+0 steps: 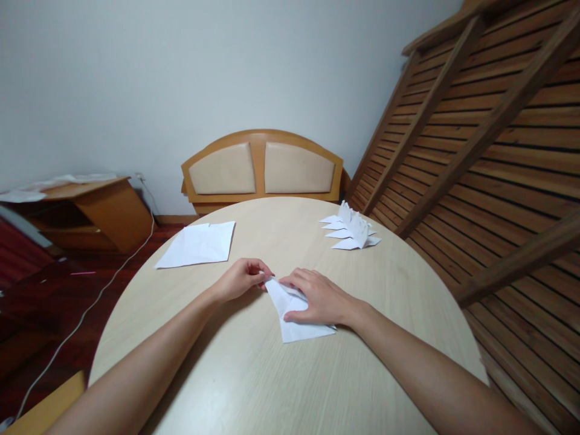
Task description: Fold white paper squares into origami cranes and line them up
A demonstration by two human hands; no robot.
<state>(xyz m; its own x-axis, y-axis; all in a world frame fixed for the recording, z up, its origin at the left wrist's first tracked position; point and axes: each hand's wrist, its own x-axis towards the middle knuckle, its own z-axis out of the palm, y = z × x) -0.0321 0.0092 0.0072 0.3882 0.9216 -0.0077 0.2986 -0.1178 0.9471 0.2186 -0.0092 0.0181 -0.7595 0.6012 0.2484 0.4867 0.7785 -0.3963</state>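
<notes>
White folded paper [294, 314], white sheets [198, 244], pale wood-grain table [254, 374], tan-and-beige headboard [261, 166], grey wall [181, 72].

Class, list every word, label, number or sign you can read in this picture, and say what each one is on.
No text can be read anywhere. The folded paper, pinched by the left hand and pressed by the right hand, is blank white, as are the flat sheets and the folded pieces on the table.
</notes>
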